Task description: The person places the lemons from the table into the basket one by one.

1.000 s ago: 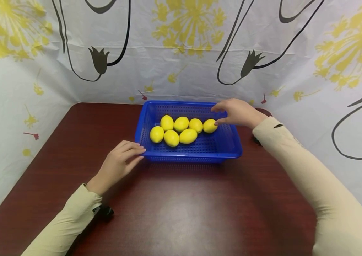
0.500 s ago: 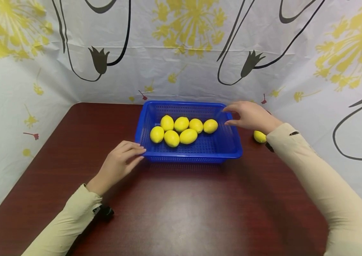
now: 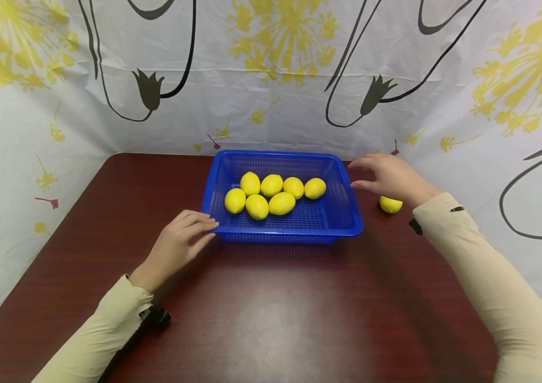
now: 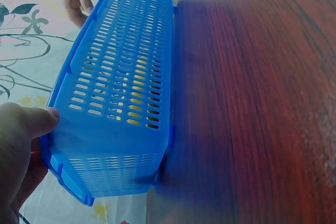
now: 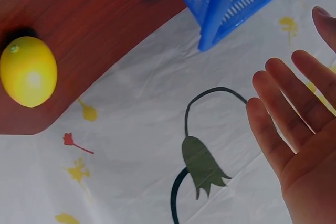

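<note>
Several yellow lemons (image 3: 282,204) lie in a blue perforated plastic basket (image 3: 290,232). My left hand (image 3: 180,242) holds the basket's near left corner; in the left wrist view the thumb (image 4: 44,120) is on the near side of the rim and the fingers are around the corner. At the basket's right rim, my right hand (image 3: 390,175) hovers with fingers apart and nothing between them. A single lemon (image 3: 390,205) rests on the table outside the basket, partly behind the right wrist in the head view. In the right wrist view that lemon (image 5: 29,72) shows whole.
The dark red-brown wooden table (image 3: 251,308) stretches in front of the basket. A white sheet (image 3: 271,117) with yellow and grey flower prints hangs behind and along both sides. The lone lemon sits near the table's back right corner.
My right hand has moved right, from above the rightmost lemon in the basket to the right rim. The lone lemon outside has come into view from behind the sleeve. The left hand stays put.
</note>
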A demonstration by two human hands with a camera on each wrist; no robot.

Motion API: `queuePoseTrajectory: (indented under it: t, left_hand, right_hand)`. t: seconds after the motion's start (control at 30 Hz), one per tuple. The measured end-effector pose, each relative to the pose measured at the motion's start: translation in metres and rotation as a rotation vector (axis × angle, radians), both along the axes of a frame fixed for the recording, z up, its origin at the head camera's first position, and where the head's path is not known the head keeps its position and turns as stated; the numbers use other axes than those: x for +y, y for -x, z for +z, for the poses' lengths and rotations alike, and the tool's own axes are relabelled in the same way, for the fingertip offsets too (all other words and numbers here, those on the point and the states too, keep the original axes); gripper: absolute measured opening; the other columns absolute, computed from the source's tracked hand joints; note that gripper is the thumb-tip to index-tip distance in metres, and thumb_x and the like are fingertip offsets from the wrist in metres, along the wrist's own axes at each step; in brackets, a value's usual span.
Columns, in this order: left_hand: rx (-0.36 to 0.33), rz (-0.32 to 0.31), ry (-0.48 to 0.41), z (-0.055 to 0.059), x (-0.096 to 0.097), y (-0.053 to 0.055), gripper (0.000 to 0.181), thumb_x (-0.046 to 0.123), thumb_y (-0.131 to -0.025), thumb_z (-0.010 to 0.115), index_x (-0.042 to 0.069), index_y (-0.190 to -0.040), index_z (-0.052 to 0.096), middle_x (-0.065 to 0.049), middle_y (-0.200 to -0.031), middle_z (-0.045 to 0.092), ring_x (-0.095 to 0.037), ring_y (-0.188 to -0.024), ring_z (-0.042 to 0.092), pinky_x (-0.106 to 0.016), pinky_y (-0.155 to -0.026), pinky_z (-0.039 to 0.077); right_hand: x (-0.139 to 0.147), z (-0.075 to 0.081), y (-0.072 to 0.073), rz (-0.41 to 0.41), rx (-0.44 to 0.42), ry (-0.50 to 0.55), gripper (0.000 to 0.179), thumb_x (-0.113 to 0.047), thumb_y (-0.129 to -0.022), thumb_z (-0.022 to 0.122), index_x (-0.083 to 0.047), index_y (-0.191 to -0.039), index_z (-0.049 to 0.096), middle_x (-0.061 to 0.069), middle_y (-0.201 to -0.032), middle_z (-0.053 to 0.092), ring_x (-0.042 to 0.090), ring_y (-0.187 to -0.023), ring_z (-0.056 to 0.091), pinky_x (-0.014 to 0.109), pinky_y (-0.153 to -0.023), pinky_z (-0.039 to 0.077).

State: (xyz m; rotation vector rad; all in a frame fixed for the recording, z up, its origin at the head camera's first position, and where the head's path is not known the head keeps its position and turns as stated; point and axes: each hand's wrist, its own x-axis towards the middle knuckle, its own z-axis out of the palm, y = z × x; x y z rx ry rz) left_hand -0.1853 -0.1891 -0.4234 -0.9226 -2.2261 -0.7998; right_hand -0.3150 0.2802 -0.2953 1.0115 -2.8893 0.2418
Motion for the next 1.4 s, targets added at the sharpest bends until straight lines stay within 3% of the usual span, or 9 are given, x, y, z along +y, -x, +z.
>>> queuePoseTrajectory:
  t: [0.4, 0.8, 0.97, 1.4]
  left_hand:
    - [-0.009, 0.005, 0.009, 0.001, 0.000, -0.001, 0.033, -0.001, -0.077, 0.085, 0.004, -0.109, 0.077, -0.008, -0.109, 0.071, -0.027, -0.107, 0.062, -0.039, -0.093, 0.052]
    - [-0.015, 0.003, 0.011, 0.002, 0.000, -0.001, 0.032, 0.000, -0.078, 0.085, 0.003, -0.109, 0.077, -0.009, -0.109, 0.071, -0.027, -0.107, 0.061, -0.033, -0.096, 0.050]
    - [-0.005, 0.001, 0.004, 0.002, 0.000, -0.001, 0.034, -0.003, -0.076, 0.085, 0.002, -0.108, 0.077, -0.009, -0.108, 0.071, -0.028, -0.106, 0.062, -0.033, -0.095, 0.050]
    - [-0.014, 0.003, 0.010, 0.001, 0.000, -0.001, 0.035, -0.003, -0.076, 0.085, 0.003, -0.109, 0.077, -0.009, -0.109, 0.071, -0.028, -0.107, 0.061, -0.032, -0.096, 0.049]
  right_hand:
    - [0.022, -0.018, -0.010, -0.107, -0.063, 0.001, 0.047, -0.028, -0.093, 0.075, -0.004, -0.132, 0.064, 0.021, -0.132, 0.061, 0.041, -0.127, 0.051, 0.059, -0.106, 0.038]
    - [0.044, -0.042, -0.016, -0.140, -0.084, 0.050, 0.047, -0.028, -0.093, 0.075, -0.004, -0.132, 0.064, 0.021, -0.132, 0.060, 0.041, -0.125, 0.050, 0.060, -0.103, 0.039]
    - [0.057, -0.052, -0.012, -0.137, -0.082, 0.086, 0.045, -0.025, -0.092, 0.076, -0.003, -0.130, 0.064, 0.022, -0.129, 0.061, 0.041, -0.122, 0.052, 0.060, -0.101, 0.041]
    - [0.079, -0.051, -0.002, -0.184, -0.112, 0.049, 0.045, -0.020, -0.092, 0.076, 0.000, -0.130, 0.063, 0.024, -0.129, 0.060, 0.043, -0.121, 0.052, 0.061, -0.101, 0.041]
